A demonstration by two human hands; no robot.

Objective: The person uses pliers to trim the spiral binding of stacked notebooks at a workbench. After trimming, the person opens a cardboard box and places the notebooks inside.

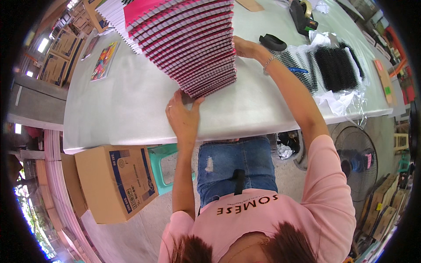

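A tall stack of wire-bound notebooks (pixel 193 48) with red-pink covers stands on the white table, its coil-bound edges facing me. At its near lower corner, my left hand (pixel 182 117) grips the base, thumb on one side and fingers on the other. My right hand (pixel 246 47) holds the stack's right side; its fingertips are mostly hidden behind the notebooks. Another pile of white-edged notebooks (pixel 115 22) lies just beyond, to the left.
On the table (pixel 258 109), black binding coils (pixel 335 68) lie in plastic at the right, near a blue pen (pixel 298 70), a black object (pixel 272 42) and a tape dispenser (pixel 302 17). A colourful booklet (pixel 104 61) lies left. Below are a cardboard box (pixel 112 184), green stool (pixel 162 168) and fan (pixel 353 158).
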